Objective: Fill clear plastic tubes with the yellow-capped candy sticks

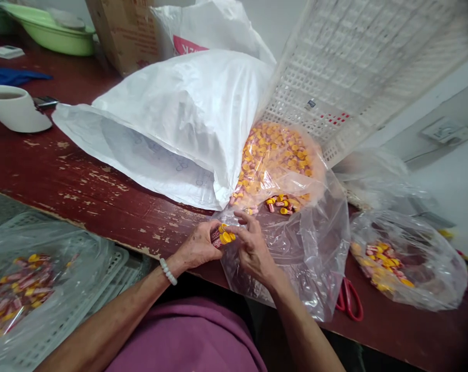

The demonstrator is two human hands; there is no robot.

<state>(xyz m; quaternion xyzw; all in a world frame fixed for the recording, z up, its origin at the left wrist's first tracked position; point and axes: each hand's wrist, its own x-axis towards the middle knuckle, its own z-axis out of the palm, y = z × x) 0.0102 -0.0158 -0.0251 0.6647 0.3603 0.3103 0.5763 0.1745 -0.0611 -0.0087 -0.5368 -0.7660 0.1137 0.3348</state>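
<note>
Near the table's front edge, my left hand (198,245) is wrapped round several small pink pieces with yellow caps (223,236), their capped ends facing right. My right hand (253,247) is beside them, its index finger reaching to the caps and its other fingers apart; nothing shows in its grasp. Behind my hands, a clear plastic bag (276,150) holds a heap of the same yellow-capped pieces. A few loose ones (282,204) lie at the bag's opening. The bag's clear front part (296,258) hangs over the table edge under my right hand.
A large white sack (180,119) lies behind my left hand. A white crate (358,67) stands tilted at the back right. Red scissors (349,299) and another bag of pieces (412,258) are at right. A cup (19,111) stands left; a lower crate (79,310) holds more pieces.
</note>
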